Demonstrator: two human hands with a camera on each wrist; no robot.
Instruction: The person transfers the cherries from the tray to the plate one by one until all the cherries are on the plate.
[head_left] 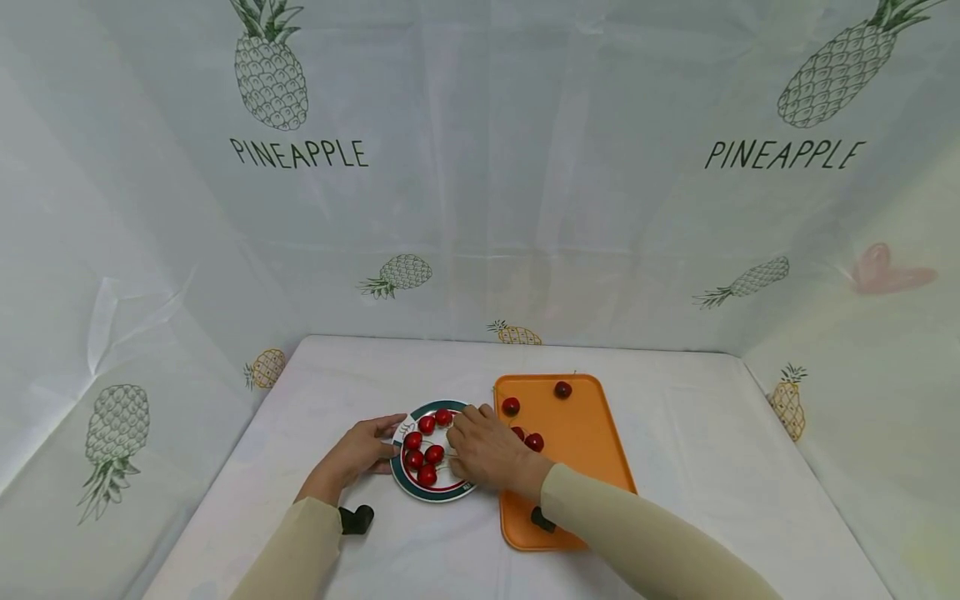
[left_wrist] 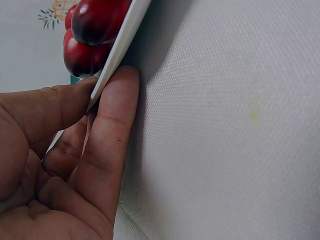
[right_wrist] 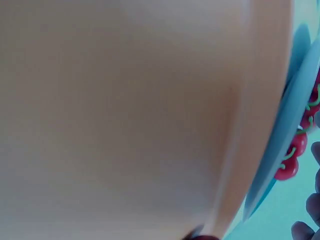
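Observation:
A round plate with a dark green rim (head_left: pixel 411 485) bears several red cherries (head_left: pixel 433 454) with thin stems. My left hand (head_left: pixel 362 450) grips the plate's left edge. In the left wrist view the thumb (left_wrist: pixel 60 107) lies on top of the rim and the fingers reach beneath it. Over the plate's right side, my right hand (head_left: pixel 480 446) bends its fingers down toward the inside. Its fingertips show only at the edge of the right wrist view, beside the cherries (right_wrist: pixel 287 167); I cannot tell whether they hold one.
Right of the plate lies an orange tray (head_left: pixel 588 429), partly under my right forearm. Several darker cherries (head_left: pixel 562 389) rest on its far and left parts. A white cloth (head_left: pixel 697 467) covers the table, and a pineapple-printed sheet (head_left: pixel 525 192) hangs behind and at the sides.

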